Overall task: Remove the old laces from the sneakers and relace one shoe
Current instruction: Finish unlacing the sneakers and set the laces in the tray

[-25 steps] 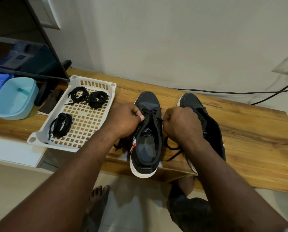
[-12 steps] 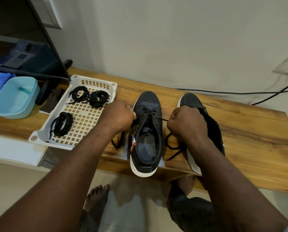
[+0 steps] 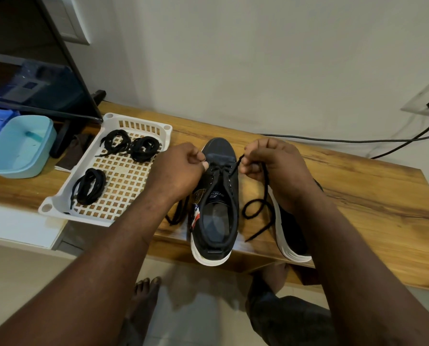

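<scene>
Here, mid-frame, the left hand (image 3: 181, 168) and right hand (image 3: 276, 166) each pinch one end of the black lace (image 3: 257, 208) beside the sneaker (image 3: 217, 203).

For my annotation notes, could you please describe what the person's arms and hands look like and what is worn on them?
Both the left hand and the right hand are bare: no gloves, rings or watch show. The left forearm and the right forearm are bare too, with no sleeve or bracelet in view.
</scene>
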`<state>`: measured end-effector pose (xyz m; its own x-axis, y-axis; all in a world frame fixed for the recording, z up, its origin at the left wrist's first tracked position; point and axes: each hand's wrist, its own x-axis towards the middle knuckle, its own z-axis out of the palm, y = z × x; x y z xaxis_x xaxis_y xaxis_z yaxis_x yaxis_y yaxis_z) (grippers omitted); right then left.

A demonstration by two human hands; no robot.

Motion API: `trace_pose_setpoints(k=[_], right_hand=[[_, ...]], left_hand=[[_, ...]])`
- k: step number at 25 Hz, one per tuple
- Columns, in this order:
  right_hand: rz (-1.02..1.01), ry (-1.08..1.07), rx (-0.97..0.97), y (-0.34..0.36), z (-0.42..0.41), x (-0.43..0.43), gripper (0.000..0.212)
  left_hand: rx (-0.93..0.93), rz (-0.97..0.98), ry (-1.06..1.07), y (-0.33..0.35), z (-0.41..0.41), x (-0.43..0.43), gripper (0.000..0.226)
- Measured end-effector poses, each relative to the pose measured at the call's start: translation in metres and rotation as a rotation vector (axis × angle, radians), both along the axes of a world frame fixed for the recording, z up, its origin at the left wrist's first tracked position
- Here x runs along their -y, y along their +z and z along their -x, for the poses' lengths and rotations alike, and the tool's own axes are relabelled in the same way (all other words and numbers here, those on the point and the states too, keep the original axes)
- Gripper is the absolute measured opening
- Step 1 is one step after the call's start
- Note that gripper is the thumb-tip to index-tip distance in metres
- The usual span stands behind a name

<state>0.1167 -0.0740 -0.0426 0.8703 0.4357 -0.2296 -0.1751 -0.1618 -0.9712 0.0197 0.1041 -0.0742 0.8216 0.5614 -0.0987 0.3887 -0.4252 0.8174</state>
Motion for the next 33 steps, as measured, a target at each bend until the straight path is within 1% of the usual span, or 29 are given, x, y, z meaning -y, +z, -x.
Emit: trace_pose_setpoints(k=[2, 5, 7, 8, 10, 12, 13, 14, 15, 17, 19, 20, 21, 22, 24, 26, 27, 28, 30, 31, 32, 33], right_hand=[[-0.114, -0.021, 0.016, 0.005, 0.001, -0.002, 0.008], [-0.214, 0.01, 0.142, 0.01, 0.002, -0.001, 0.012], [-0.25, 0.063, 0.225, 0.014, 0.005, 0.0, 0.015], [-0.277, 0.082, 0.251, 0.017, 0.006, 0.001, 0.016], [-0.334, 0.088, 0.274, 0.022, 0.009, 0.003, 0.017], [-0.362, 0.046, 0.27, 0.025, 0.009, 0.006, 0.019], [-0.354, 0.021, 0.266, 0.026, 0.008, 0.007, 0.019], [-0.334, 0.004, 0.266, 0.025, 0.007, 0.008, 0.019], [-0.306, 0.001, 0.273, 0.023, 0.006, 0.008, 0.018], [-0.25, 0.025, 0.295, 0.019, 0.008, 0.005, 0.018], [-0.23, 0.052, 0.306, 0.017, 0.009, 0.002, 0.018], [-0.231, 0.056, 0.307, 0.017, 0.009, 0.002, 0.018], [-0.233, 0.049, 0.309, 0.017, 0.009, 0.001, 0.018], [-0.23, 0.033, 0.311, 0.017, 0.008, 0.002, 0.018], [-0.22, -0.017, 0.304, 0.018, 0.006, 0.006, 0.017], [-0.227, -0.052, 0.276, 0.018, 0.005, 0.008, 0.015], [-0.226, -0.058, 0.268, 0.017, 0.005, 0.008, 0.015], [-0.212, -0.056, 0.268, 0.017, 0.005, 0.007, 0.015], [-0.16, -0.025, 0.302, 0.013, 0.007, 0.003, 0.015], [-0.136, -0.005, 0.324, 0.012, 0.008, 0.001, 0.015], [-0.119, 0.01, 0.338, 0.011, 0.008, -0.001, 0.015], [-0.11, 0.017, 0.342, 0.011, 0.009, -0.001, 0.015]], left_hand=[[0.123, 0.031, -0.013, 0.005, -0.003, 0.008, 0.005], [0.234, 0.095, -0.127, 0.012, -0.006, 0.022, 0.017], [0.287, 0.074, -0.208, 0.017, -0.008, 0.03, 0.02], [0.313, 0.049, -0.222, 0.019, -0.009, 0.033, 0.017], [0.328, 0.001, -0.154, 0.019, -0.011, 0.034, 0.009], [0.238, -0.052, 0.009, 0.011, -0.013, 0.024, 0.006], [0.182, -0.048, 0.072, 0.007, -0.013, 0.019, 0.004], [0.16, -0.015, 0.09, 0.005, -0.013, 0.016, 0.002], [0.178, 0.012, 0.07, 0.005, -0.012, 0.015, 0.004], [0.274, -0.006, -0.053, 0.014, -0.011, 0.022, 0.015], [0.378, -0.106, -0.159, 0.022, -0.01, 0.03, 0.024], [0.403, -0.165, -0.171, 0.024, -0.009, 0.032, 0.03], [0.413, -0.19, -0.153, 0.024, -0.01, 0.031, 0.031], [0.415, -0.174, -0.113, 0.022, -0.011, 0.028, 0.028], [0.374, -0.071, 0.011, 0.019, -0.011, 0.019, 0.02], [0.241, 0.012, 0.135, 0.012, -0.012, 0.007, 0.018], [0.174, 0.016, 0.144, 0.009, -0.011, 0.003, 0.018], [0.143, -0.022, 0.104, 0.008, -0.01, 0.003, 0.024], [0.236, -0.157, -0.053, 0.013, -0.008, 0.011, 0.044], [0.292, -0.219, -0.128, 0.017, -0.009, 0.016, 0.045], [0.336, -0.281, -0.167, 0.018, -0.01, 0.02, 0.038], [0.327, -0.337, -0.157, 0.013, -0.013, 0.021, 0.029]])
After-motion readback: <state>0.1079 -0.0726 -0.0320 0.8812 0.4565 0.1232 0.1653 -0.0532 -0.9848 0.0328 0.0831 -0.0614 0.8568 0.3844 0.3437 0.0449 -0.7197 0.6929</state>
